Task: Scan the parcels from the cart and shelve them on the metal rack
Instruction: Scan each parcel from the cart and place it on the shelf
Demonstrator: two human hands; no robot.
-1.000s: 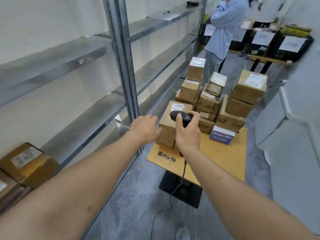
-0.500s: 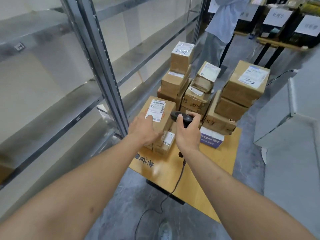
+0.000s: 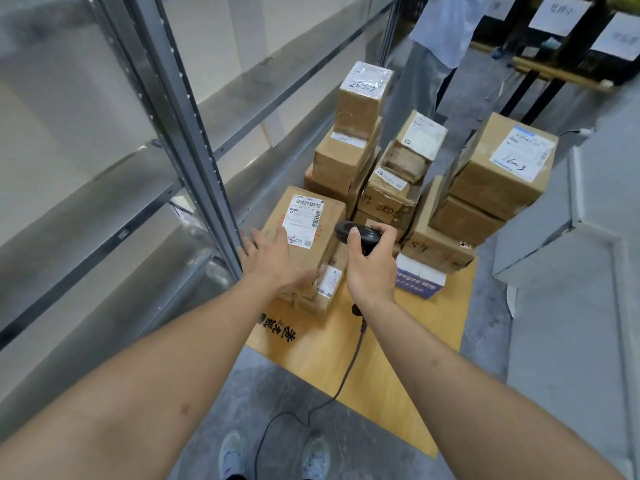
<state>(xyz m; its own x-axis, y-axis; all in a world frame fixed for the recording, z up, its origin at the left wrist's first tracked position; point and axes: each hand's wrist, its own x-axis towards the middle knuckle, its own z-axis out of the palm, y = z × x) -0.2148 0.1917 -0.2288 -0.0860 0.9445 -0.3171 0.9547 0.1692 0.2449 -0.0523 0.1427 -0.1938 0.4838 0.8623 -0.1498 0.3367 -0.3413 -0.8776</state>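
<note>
MOVED: my left hand [image 3: 273, 259] has slid further over the labelled parcel [image 3: 304, 237], fingers spread flat | GRIP: right hand [image 3: 372, 268] wrapped round barcode scanner [image 3: 358, 234] | WHERE: parcel at cart [image 3: 388, 368] left edge beside the metal rack [image 3: 187, 140] | STEP: scanning | NEXT: I aim at the shipping label [image 3: 304, 220], then lift.

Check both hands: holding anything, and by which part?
Right hand grips the barcode scanner by its handle, below the head. Left hand lies flat on the top of the nearest labelled parcel, not gripping it.
</note>
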